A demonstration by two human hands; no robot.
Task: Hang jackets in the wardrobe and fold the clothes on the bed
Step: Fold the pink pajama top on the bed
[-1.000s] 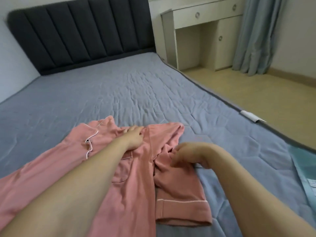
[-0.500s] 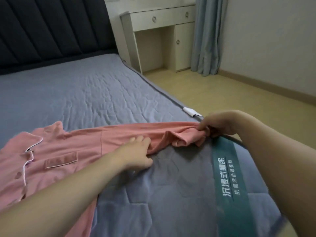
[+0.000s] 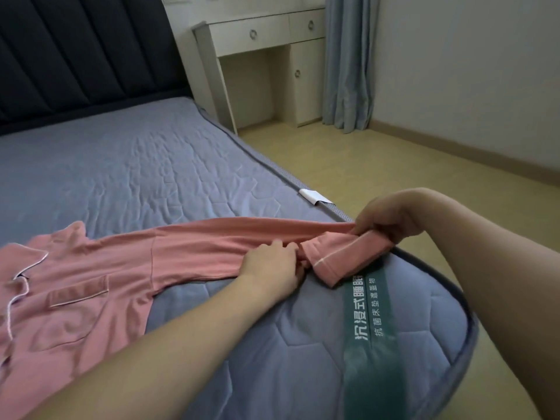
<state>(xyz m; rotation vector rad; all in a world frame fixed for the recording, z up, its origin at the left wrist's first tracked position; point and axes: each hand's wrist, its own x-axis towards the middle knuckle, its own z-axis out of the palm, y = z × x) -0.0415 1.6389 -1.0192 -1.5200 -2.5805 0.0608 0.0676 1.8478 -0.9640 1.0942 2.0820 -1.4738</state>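
- Since half a second ago, the right hand (image 3: 383, 221) has drawn the sleeve further out toward the mattress corner, the cuff (image 3: 342, 258) now shows its white piping, and the left hand (image 3: 272, 268) has slid along the sleeve close up to that cuff.
- Nearest, the pink pyjama top (image 3: 91, 283) lies with its front up on the bed (image 3: 272, 344), body at the left, one sleeve stretched right toward the rounded corner beside the green label strip (image 3: 363, 316).
- Left-hand grip: fingers laid mostly straight and pressing the sleeve down to the mattress, pinning rather than pinching.
- Right-hand grip: fingers curled, pinching the doubled-over cuff end, lifted slightly off the bed.
- To do this step well, I judge the cuff should first be untwisted so the sleeve lies in one flat layer; then fold it back across the chest, with the left hand marking the crease.
- Keep tension gentle, or the body will drag toward the edge.
- Farther back: the white tag (image 3: 313, 197) at the bed edge, the headboard (image 3: 75, 56), the white desk (image 3: 257, 40) and the curtain (image 3: 348, 62).
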